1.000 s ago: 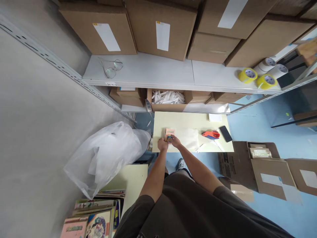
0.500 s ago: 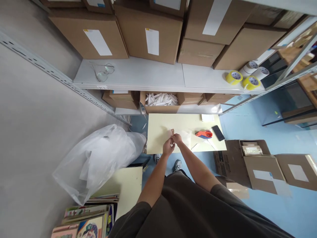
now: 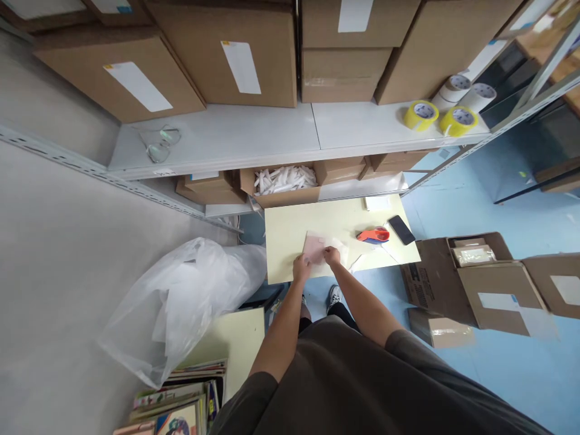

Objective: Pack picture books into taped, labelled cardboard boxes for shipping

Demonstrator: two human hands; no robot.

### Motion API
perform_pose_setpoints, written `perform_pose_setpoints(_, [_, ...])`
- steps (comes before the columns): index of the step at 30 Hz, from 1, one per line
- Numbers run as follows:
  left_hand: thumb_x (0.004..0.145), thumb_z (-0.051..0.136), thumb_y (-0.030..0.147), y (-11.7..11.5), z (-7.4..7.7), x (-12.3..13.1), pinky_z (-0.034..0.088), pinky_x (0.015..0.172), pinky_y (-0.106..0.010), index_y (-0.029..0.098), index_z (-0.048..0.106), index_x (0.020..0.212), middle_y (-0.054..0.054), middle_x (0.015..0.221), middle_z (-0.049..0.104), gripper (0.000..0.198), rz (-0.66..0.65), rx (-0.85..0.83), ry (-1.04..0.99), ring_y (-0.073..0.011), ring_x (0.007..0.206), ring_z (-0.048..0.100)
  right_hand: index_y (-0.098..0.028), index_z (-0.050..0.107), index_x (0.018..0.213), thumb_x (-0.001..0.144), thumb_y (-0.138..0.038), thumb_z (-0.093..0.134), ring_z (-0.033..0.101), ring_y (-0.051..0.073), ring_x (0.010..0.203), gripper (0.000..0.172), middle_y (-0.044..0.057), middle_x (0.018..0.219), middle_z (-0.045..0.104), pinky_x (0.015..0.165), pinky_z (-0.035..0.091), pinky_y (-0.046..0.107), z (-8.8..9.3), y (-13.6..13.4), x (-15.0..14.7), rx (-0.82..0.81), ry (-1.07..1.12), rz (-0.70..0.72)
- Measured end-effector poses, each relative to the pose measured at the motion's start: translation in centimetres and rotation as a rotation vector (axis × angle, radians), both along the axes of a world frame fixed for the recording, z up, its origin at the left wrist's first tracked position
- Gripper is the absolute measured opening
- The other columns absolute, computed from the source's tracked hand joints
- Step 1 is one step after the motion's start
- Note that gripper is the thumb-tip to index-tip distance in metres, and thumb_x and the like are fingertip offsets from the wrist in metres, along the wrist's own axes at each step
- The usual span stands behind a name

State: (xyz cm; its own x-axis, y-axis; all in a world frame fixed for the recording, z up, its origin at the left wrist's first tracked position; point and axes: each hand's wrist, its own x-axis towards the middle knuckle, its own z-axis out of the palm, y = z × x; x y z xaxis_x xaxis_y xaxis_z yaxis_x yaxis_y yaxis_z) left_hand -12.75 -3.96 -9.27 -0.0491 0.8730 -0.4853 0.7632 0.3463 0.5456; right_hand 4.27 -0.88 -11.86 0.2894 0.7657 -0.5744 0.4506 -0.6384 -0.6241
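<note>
A small pinkish, flat sheet or packet [image 3: 313, 248] lies at the front of the pale yellow table [image 3: 285, 223]; its exact kind is too small to tell. My left hand [image 3: 301, 267] is closed on its lower left edge. My right hand [image 3: 332, 255] pinches at its right side, where a whitish translucent sheet [image 3: 341, 246] lies beside it. To the right rests an orange and blue tool [image 3: 374, 235], perhaps a tape cutter, with a black phone [image 3: 401, 230] beyond it.
Above the table, a grey shelf [image 3: 254, 130] carries cardboard boxes [image 3: 254, 60], glasses [image 3: 163, 144] and tape rolls [image 3: 421, 115]. An open carton of white pieces [image 3: 285, 179] sits below. A plastic bag [image 3: 194, 296] bulges at left. Cartons [image 3: 493, 296] stand on the right floor.
My hands have moved apart, and the pinkish sheet now lies flat between them, where a small brownish piece showed before. The camera view has shifted a little.
</note>
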Motion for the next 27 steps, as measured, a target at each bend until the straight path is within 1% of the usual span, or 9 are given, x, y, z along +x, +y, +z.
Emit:
perform_pose_setpoints(4, [0.099,0.059,0.021,0.3,-0.2,0.1,0.044,0.112,-0.032,0.022,0.072,0.134,-0.014,0.142,0.067,0.037,-0.019,0.001,0.095,-0.0269,0.133,0.06,-0.017,0.078,0.109,0.091,-0.028,0.068,0.077,0.028,0.102,0.024,0.015,0.105,0.082,0.09,0.058,0.034,0.3,-0.5,0.9,-0.106,-0.126,-0.03])
perform_pose_setpoints(7, [0.098,0.061,0.022,0.8,-0.1,0.5,0.047,0.107,-0.035,0.021,0.072,0.13,-0.015,0.141,0.065,0.033,-0.02,-0.001,0.135,-0.0299,0.131,0.059,-0.017,0.075,0.126,0.096,-0.028,0.061,0.077,0.027,0.108,0.034,0.015,0.11,0.081,0.097,0.058,0.035,1.1,-1.0,0.8,-0.061,-0.177,-0.025])
perform_pose_setpoints(11, [0.096,0.064,0.019,1.1,-0.1,0.8,0.047,0.107,-0.037,0.021,0.069,0.13,-0.016,0.139,0.063,0.035,-0.018,0.031,0.15,-0.0312,0.13,0.058,-0.022,0.074,0.136,0.094,-0.025,0.062,0.072,0.025,0.125,0.044,0.011,0.132,0.078,0.112,0.054,0.036,1.8,-2.8,-0.2,0.149,-0.067,0.215])
perform_pose_setpoints(13, [0.097,0.063,0.02,1.1,-0.1,0.9,0.046,0.109,-0.037,0.022,0.067,0.134,-0.016,0.139,0.064,0.036,-0.021,0.056,0.13,-0.0307,0.13,0.059,-0.024,0.074,0.139,0.089,-0.026,0.068,0.067,0.026,0.136,0.05,0.011,0.145,0.072,0.118,0.05,0.038,1.7,-4.0,-0.7,0.163,-0.021,0.315])
perform_pose_setpoints(15, [0.097,0.066,0.024,1.1,-0.3,0.9,0.046,0.109,-0.037,0.022,0.065,0.137,-0.017,0.14,0.064,0.041,-0.008,0.063,0.109,-0.0311,0.131,0.059,-0.025,0.074,0.14,0.086,-0.026,0.071,0.062,0.027,0.143,0.054,0.01,0.155,0.065,0.121,0.049,0.039,1.4,-5.0,-1.0,0.144,-0.006,0.343])
perform_pose_setpoints(18, [0.094,0.069,0.027,1.4,-0.7,0.8,0.049,0.103,-0.036,0.021,0.064,0.14,-0.017,0.135,0.069,0.047,0.094,0.008,0.074,-0.0309,0.127,0.064,-0.029,0.073,0.141,0.085,-0.026,0.072,0.059,0.027,0.148,0.056,0.007,0.161,0.06,0.119,0.051,0.041,0.8,-5.7,-1.2,0.115,0.0,0.296])
perform_pose_setpoints(21, [0.095,0.063,0.025,2.3,-1.1,0.5,0.052,0.094,-0.032,0.021,0.074,0.123,-0.014,0.118,0.078,0.03,0.187,-0.099,-0.009,-0.0279,0.113,0.072,-0.029,0.072,0.143,0.084,-0.025,0.072,0.06,0.028,0.147,0.06,0.007,0.158,0.063,0.117,0.053,0.041,0.3,-5.2,-1.2,0.077,0.015,0.229])
perform_pose_setpoints(23, [0.093,0.064,0.021,3.0,-1.3,0.2,0.052,0.091,-0.031,0.022,0.077,0.112,-0.012,0.112,0.081,0.023,0.215,-0.152,-0.053,-0.0269,0.107,0.075,-0.025,0.071,0.144,0.083,-0.024,0.07,0.063,0.028,0.143,0.061,0.009,0.153,0.067,0.116,0.053,0.039,0.2,-4.4,-1.2,0.043,0.031,0.159])
perform_pose_setpoints(27, [0.081,0.075,0.016,3.9,-1.0,-0.4,0.053,0.087,-0.03,0.021,0.077,0.108,-0.011,0.112,0.082,0.026,0.24,-0.187,-0.084,-0.0264,0.104,0.076,-0.022,0.07,0.144,0.084,-0.021,0.06,0.073,0.026,0.127,0.061,0.01,0.136,0.077,0.106,0.059,0.038,0.4,-3.1,-1.4,-0.02,0.061,-0.01])
